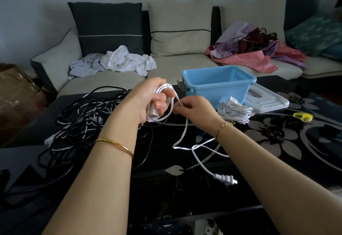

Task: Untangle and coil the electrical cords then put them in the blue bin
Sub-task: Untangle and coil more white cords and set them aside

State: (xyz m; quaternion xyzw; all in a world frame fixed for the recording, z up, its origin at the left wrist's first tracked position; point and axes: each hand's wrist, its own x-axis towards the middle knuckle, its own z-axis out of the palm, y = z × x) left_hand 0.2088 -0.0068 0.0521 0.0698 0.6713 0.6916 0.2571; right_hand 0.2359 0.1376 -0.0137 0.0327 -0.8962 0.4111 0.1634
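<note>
- Nearest us, the plug (224, 179) lies on the table (277, 160), ending the white cord (185, 133), whose loose tail climbs to our hands
- Our left hand (148, 97) is clenched round the loops already wound; our right hand (194, 107) pinches the cord just beside them
- We judge the step to be winding the tail on: we should keep the loops even, let the cord slide through the right fingers, and shake out the crossing in the tail before it reaches the hand
- One finished coil (235, 112) rests against the bin (220, 84), not yet inside; the tangle (83, 120) waits on the table at left
</note>
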